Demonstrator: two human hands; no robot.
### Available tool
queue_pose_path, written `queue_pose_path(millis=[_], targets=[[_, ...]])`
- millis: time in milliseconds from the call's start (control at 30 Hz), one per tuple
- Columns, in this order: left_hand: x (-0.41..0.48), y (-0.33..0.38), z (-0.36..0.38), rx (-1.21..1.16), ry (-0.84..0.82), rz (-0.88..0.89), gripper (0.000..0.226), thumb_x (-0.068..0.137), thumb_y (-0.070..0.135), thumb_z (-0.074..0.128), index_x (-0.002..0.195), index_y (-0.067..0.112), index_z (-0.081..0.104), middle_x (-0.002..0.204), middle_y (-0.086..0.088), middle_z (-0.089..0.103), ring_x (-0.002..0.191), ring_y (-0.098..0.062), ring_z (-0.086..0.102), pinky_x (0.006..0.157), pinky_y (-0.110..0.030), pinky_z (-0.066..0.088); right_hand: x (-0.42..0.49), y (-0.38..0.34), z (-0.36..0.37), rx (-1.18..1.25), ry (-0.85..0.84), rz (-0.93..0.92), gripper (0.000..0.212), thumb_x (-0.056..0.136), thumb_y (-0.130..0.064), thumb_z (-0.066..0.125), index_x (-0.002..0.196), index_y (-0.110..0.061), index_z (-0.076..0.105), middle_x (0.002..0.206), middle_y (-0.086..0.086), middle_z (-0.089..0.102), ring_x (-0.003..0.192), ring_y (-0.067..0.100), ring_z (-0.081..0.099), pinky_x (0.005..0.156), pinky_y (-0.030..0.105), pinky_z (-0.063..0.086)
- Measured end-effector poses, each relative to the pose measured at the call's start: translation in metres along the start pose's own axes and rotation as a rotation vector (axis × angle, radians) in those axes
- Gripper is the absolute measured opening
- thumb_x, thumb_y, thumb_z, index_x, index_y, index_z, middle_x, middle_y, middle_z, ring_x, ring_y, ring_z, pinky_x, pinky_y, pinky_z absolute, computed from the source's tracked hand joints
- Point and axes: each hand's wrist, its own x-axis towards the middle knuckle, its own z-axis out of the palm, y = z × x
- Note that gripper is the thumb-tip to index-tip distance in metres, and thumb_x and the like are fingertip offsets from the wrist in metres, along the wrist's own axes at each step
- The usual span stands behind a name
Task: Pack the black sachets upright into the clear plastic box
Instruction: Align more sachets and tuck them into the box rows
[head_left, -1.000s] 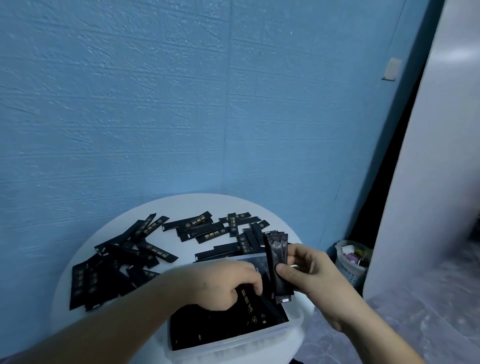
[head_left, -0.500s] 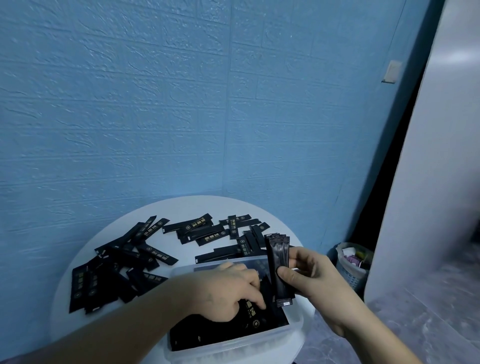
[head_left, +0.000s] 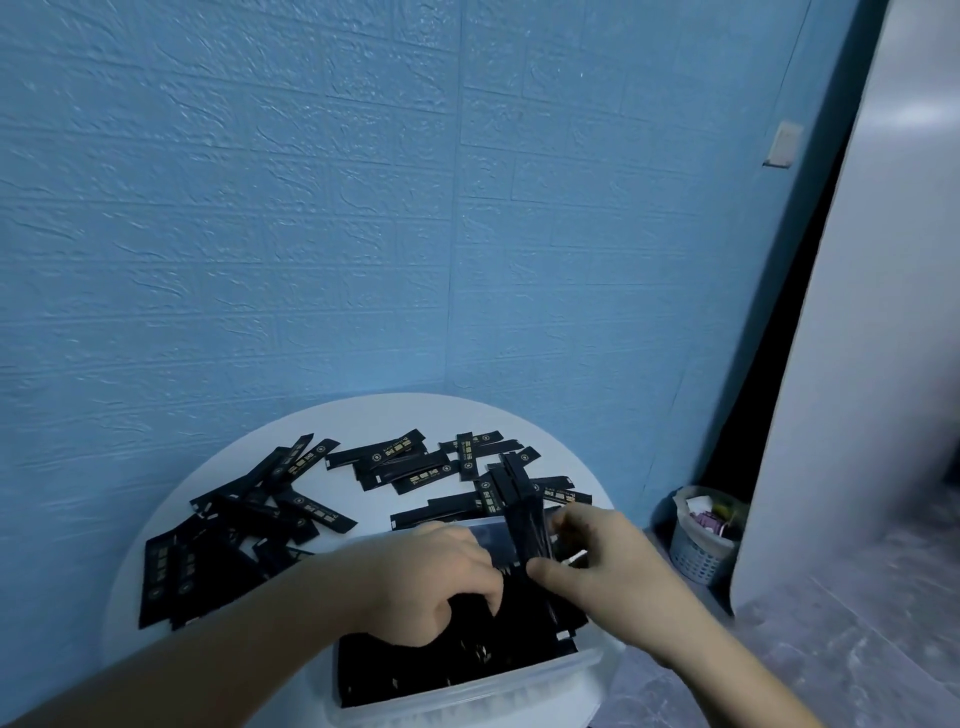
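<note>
A clear plastic box (head_left: 467, 699) stands at the near edge of a round white table (head_left: 374, 421), and black sachets fill it in a dark mass. My right hand (head_left: 608, 566) pinches a small bundle of black sachets (head_left: 527, 525), tilted, with its lower end inside the box. My left hand (head_left: 431, 582) is curled down into the box, its fingers on the packed sachets beside that bundle. Loose black sachets (head_left: 249, 519) lie scattered over the table's left and back.
A blue textured wall stands right behind the table. A small pale waste basket (head_left: 701, 540) with rubbish sits on the floor to the right, next to a white door or panel (head_left: 857, 364). Grey tiled floor lies at lower right.
My right hand has lowered and tilted the bundle into the box. My left hand has shifted right, closer to the bundle. The camera has tipped slightly.
</note>
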Motion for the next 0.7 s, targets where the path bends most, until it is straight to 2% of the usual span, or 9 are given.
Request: queue_pose_path(millis=[100,267,333,467,600,700], targets=[[-0.004,-0.004,0.000,-0.034,0.013,-0.004,0.057,0.078,0.003,0.041,0.123,0.031,0.061,0.118,0.009,0.061,0.122,-0.012,0.044,0.115,-0.038,0.027,0.001,-0.014,0.005,-0.286,-0.050,0.003,0.032,0.075,-0.048,0.073,0.099,-0.030,0.065,0.087,-0.010,0.068,0.083,0.006,0.065,0.073,0.023,0.054],[-0.005,-0.006,0.000,-0.054,0.042,-0.002,0.034,0.098,0.014,0.049,0.127,0.027,0.059,0.120,0.006,0.063,0.119,-0.012,0.048,0.112,-0.031,0.030,0.008,-0.027,0.016,-0.497,-0.209,0.033,0.032,0.075,-0.038,0.071,0.102,-0.025,0.059,0.099,-0.003,0.066,0.091,0.020,0.063,0.077,0.033,0.057],[-0.007,-0.007,0.000,-0.055,0.060,-0.035,0.026,0.100,0.017,0.050,0.124,0.027,0.056,0.119,0.002,0.061,0.116,-0.013,0.049,0.108,-0.027,0.031,0.012,-0.024,0.023,-0.522,-0.252,0.042,0.038,0.071,-0.038,0.070,0.104,-0.024,0.056,0.102,-0.001,0.065,0.095,0.022,0.063,0.080,0.037,0.058],[-0.008,-0.007,0.002,-0.046,0.105,-0.011,0.017,0.100,0.019,0.052,0.112,0.027,0.060,0.107,0.006,0.063,0.107,-0.010,0.050,0.109,-0.035,0.033,0.013,-0.025,0.028,-0.544,-0.243,0.047,0.038,0.076,-0.038,0.071,0.102,-0.023,0.047,0.105,0.000,0.061,0.095,0.023,0.060,0.072,0.032,0.050],[-0.005,-0.008,0.005,-0.004,0.160,0.021,0.023,0.101,0.024,0.053,0.117,0.025,0.070,0.118,0.009,0.062,0.115,-0.008,0.050,0.111,-0.036,0.032,0.010,-0.026,0.029,-0.517,-0.233,0.012,0.042,0.075,-0.043,0.076,0.095,-0.029,0.042,0.098,-0.004,0.057,0.093,0.021,0.058,0.064,0.028,0.043],[-0.004,-0.007,0.007,0.037,0.202,0.035,0.025,0.101,0.027,0.053,0.119,0.025,0.071,0.118,0.009,0.059,0.114,-0.007,0.045,0.109,-0.032,0.033,0.008,-0.024,0.036,-0.526,-0.210,-0.027,0.039,0.074,-0.043,0.074,0.094,-0.030,0.043,0.089,-0.008,0.053,0.085,0.020,0.054,0.060,0.028,0.039]])
